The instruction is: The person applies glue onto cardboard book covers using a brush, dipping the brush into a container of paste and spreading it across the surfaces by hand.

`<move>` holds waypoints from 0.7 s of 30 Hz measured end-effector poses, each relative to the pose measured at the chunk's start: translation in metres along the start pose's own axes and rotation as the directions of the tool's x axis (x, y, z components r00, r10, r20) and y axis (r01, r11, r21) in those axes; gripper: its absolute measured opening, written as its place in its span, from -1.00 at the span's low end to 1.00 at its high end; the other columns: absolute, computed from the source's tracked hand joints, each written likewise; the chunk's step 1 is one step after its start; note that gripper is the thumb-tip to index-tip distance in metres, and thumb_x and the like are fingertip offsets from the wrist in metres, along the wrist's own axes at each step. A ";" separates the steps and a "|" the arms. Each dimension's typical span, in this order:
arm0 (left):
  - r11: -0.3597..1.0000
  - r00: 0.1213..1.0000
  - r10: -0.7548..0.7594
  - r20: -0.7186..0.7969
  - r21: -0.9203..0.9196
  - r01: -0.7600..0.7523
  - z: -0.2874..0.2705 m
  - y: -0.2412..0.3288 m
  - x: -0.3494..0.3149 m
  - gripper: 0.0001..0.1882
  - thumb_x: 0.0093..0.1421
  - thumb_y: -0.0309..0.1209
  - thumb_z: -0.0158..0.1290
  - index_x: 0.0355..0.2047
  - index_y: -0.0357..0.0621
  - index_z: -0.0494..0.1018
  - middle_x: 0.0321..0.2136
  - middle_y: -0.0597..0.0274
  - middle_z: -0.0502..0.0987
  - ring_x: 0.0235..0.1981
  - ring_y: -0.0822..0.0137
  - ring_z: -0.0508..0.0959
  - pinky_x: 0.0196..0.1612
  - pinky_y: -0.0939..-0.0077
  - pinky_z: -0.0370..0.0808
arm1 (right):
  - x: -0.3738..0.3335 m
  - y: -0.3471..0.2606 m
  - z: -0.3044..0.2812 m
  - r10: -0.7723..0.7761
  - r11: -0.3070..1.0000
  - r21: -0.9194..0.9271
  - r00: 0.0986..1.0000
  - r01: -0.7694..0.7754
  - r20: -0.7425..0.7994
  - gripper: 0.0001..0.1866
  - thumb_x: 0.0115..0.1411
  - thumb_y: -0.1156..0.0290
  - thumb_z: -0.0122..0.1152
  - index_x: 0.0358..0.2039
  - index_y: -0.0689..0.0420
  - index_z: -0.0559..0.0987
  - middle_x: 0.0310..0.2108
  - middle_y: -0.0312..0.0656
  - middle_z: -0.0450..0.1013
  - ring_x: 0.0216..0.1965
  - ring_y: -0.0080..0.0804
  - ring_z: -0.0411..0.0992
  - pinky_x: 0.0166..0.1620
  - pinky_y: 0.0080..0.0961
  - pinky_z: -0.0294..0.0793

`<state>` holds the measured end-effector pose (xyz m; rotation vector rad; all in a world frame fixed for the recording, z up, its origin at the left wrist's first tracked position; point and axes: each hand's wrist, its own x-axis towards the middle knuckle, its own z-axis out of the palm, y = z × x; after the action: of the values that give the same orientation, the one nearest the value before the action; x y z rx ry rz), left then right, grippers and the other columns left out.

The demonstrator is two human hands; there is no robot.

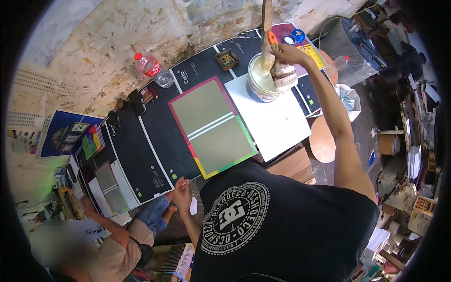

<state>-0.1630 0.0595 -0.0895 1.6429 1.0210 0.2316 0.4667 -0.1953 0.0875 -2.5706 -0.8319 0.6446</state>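
1. Ahead of you, the black-covered counter [162, 124] carries the work.
2. On it, the coloured-edged board [213, 134] lies left of your right hand and closer to your body; its long axis slants from far left to near right.
3. Beside that, the white sheet [277, 129] lies partly under the bucket [257, 93] of pale paste [257, 74].
4. At the bucket's right rim is your brush [283, 80], handle pointing away, bristles toward you.
5. Your right hand [290, 55] has its grip closed around the brush.
6. Your left hand [182, 193] is nearer the board, just off its near-left corner, fingers loosely bunched; whether they pinch anything, you cannot tell.
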 end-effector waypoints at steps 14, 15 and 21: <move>0.562 0.773 0.416 0.479 0.533 -0.633 0.036 0.112 0.056 -0.04 -0.05 0.05 0.34 0.29 -0.09 0.26 0.29 0.00 0.22 0.19 -0.12 0.32 0.19 -0.17 0.28 | -0.019 -0.186 0.141 -0.455 0.870 -0.025 0.782 0.492 -0.426 -0.41 -0.03 0.44 0.29 0.08 0.08 0.42 -0.31 0.05 0.54 -0.23 0.13 0.53 -0.16 -0.08 0.52; 0.513 0.772 0.324 0.547 0.584 -0.630 0.037 0.111 0.057 0.09 -0.12 0.18 0.32 0.34 -0.06 0.20 0.33 0.00 0.15 0.21 -0.13 0.30 0.15 -0.24 0.27 | -0.017 -0.200 0.166 -0.436 0.836 0.056 0.723 0.546 -0.535 -0.44 -0.01 0.42 0.29 0.08 0.07 0.44 -0.32 0.04 0.53 -0.20 0.09 0.53 -0.13 -0.13 0.51; 0.501 0.758 0.241 0.606 0.591 -0.632 0.039 0.097 0.038 0.25 -0.23 0.23 0.38 0.40 -0.03 0.09 0.39 0.07 0.02 0.21 -0.16 0.29 0.10 -0.40 0.28 | -0.024 -0.110 0.253 0.045 0.858 0.481 0.906 0.181 -0.421 -0.61 0.20 0.12 0.34 -0.45 0.26 0.61 -0.56 -0.32 0.50 -0.47 -0.56 0.45 -0.34 -0.46 0.45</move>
<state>-0.0678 0.0603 -0.0324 2.6129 0.2535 -0.3149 0.2672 -0.0772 -0.0640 -2.0615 -0.5138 0.2218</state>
